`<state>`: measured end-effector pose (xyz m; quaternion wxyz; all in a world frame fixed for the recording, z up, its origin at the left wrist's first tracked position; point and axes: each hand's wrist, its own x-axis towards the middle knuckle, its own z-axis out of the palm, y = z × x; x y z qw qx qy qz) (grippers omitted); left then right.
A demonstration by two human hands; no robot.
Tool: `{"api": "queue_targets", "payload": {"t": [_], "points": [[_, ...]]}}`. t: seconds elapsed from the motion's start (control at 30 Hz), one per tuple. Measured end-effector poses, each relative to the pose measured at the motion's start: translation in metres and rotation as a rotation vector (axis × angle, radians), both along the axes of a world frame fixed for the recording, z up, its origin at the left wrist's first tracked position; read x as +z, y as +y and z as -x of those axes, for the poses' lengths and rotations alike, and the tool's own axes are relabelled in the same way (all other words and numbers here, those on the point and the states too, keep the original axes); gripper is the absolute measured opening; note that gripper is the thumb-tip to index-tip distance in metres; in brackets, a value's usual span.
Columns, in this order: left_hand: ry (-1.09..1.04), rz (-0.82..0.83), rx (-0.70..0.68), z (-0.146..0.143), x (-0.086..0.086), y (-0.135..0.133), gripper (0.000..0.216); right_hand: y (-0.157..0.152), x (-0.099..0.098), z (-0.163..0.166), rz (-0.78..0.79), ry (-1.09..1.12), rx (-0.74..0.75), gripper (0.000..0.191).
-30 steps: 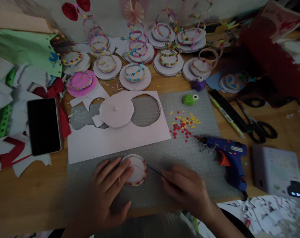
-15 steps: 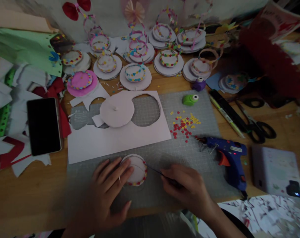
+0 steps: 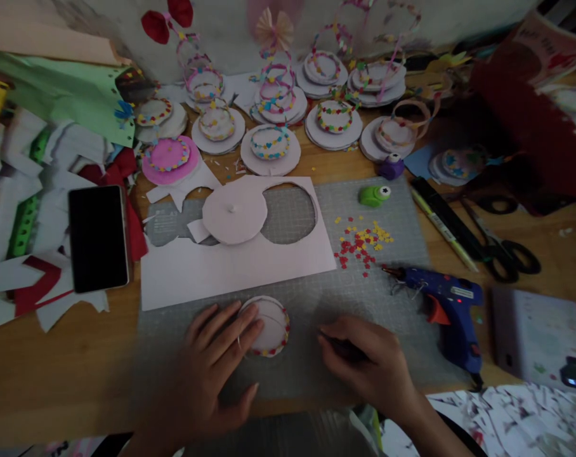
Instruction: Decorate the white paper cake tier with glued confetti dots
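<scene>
My left hand (image 3: 221, 365) lies with fingers stretched out over the left side of a small white paper disc (image 3: 270, 325). Red and yellow stars line the disc's right and lower rim. My right hand (image 3: 366, 365), off to the right and apart from the disc, is closed around a slim dark tweezers-like tool (image 3: 347, 348). Its tip is hard to make out. Beyond the hands are loose red and yellow paper stars (image 3: 361, 244) on the grey cutting mat (image 3: 307, 289). A white sheet with round cut-outs (image 3: 235, 276) has a larger paper disc (image 3: 235, 214) lying on it.
To the right lie a blue glue gun (image 3: 452, 301), black scissors (image 3: 509, 251), a yellow-green pen (image 3: 445, 231) and a pale box-like device (image 3: 540, 336). A green punch (image 3: 374, 196) sits behind the stars. Decorated paper hats (image 3: 270, 152) line the back. A phone (image 3: 98, 238) lies left beside paper scraps.
The whole view has shifted, so things appear farther right. My right hand has drawn the dark tool slightly away from the disc's rim. My left hand still rests on the disc.
</scene>
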<state>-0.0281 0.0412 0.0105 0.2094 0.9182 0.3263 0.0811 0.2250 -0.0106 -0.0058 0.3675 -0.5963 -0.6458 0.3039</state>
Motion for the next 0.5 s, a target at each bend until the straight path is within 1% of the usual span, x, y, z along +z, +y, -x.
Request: {"api": "queue_targets", "payload": {"t": [0.13,0.27,0.4,0.5], "points": [[-0.012,0.003,0.011,-0.0004,0.0001,0.0006,0.065,0.0010,-0.0001,0.0021,-0.006,-0.002,-0.001,0.007],[0.021,-0.012,-0.034,0.0009,0.0000,0.0015,0.067,0.0018,0.0003,0.0027,-0.013,0.008,0.003,0.008],[0.024,-0.018,-0.028,0.0030,-0.0001,0.0018,0.068,0.0025,0.0009,0.0018,-0.003,0.003,0.000,0.008],[0.048,-0.021,-0.057,0.0039,0.0000,0.0018,0.068,0.0023,0.0012,0.0014,0.004,-0.008,0.000,0.008]]}}
